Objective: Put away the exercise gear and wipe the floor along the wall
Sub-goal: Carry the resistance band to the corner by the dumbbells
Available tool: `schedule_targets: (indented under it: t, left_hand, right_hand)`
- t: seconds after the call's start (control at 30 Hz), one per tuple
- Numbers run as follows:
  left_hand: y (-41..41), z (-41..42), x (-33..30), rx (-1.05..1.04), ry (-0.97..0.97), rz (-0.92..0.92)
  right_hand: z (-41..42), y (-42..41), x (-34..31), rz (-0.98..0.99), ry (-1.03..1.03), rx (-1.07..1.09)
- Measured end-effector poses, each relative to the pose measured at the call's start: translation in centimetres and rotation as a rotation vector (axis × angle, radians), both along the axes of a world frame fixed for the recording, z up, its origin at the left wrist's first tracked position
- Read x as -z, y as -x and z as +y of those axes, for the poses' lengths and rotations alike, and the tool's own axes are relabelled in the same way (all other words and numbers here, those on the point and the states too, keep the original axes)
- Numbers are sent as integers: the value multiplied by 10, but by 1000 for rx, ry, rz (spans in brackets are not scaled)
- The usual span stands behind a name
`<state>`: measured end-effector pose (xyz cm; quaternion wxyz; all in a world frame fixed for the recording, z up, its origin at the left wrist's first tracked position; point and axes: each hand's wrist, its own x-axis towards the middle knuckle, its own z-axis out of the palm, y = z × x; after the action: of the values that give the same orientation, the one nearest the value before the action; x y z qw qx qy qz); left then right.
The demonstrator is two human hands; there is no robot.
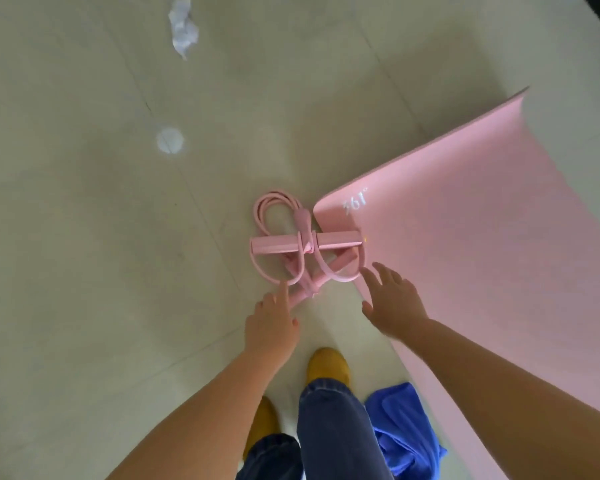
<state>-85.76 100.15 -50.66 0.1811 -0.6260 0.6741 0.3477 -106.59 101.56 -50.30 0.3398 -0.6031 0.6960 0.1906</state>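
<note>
Both hands are low over the floor and hold nothing. The left hand point(272, 322) has its forefinger stretched out, the tip touching or just short of the near loop of the pink pedal resistance band point(300, 247); its other fingers are curled in. The right hand point(394, 303) is spread flat with fingers apart, hovering just near and right of the band, over the edge of the pink exercise mat point(482, 237).

The band lies on the tiled floor point(84, 237), its right end resting on or touching the mat's near-left corner. Judged light and limp: rubber tubes coiled loosely around a stiff foam-covered bar. The bar is the sound place to grip (the tubes would likely sag and swing if lifted alone). The loops could snag a finger or uncoil.

The mat looks soft and flexible; its far corner appears slightly lifted. It should roll readily from a short edge.

Open floor lies left and far. A crumpled white paper point(184, 26) sits far left, a white spot point(169, 140) nearer. A blue cloth point(402, 434) lies near, beside the person's feet, against the mat's edge.
</note>
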Motion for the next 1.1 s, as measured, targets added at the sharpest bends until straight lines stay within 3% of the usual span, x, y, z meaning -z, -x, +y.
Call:
schedule_targets:
  t: [0.17, 0.3, 0.43, 0.57, 0.67, 0.8, 0.97, 1.1]
  left_hand:
    - [11, 2, 107, -90, 17, -75]
    - [20, 13, 171, -119, 47, -37]
    - [5, 27, 207, -2, 193, -45]
    - [-5, 11, 210, 0, 116, 84]
    - [-22, 3, 179, 3, 154, 54]
    - [-46, 6, 108, 64, 151, 56]
    - [-79, 1, -8, 221, 190, 44]
    - [-93, -9, -112, 231, 280, 22]
  right_hand:
    - [-48, 7, 100, -49, 238, 81]
    - [-72, -1, 164, -15, 214, -52]
    - [-74, -8, 187, 49, 269, -75]
    - [-90, 9, 176, 94, 222, -135]
    - [-80, 2, 157, 90, 226, -126]
    - [-43, -21, 107, -17, 258, 77]
    - [-13, -39, 4, -76, 244, 153]
    - [-3, -54, -96, -116, 318, 255]
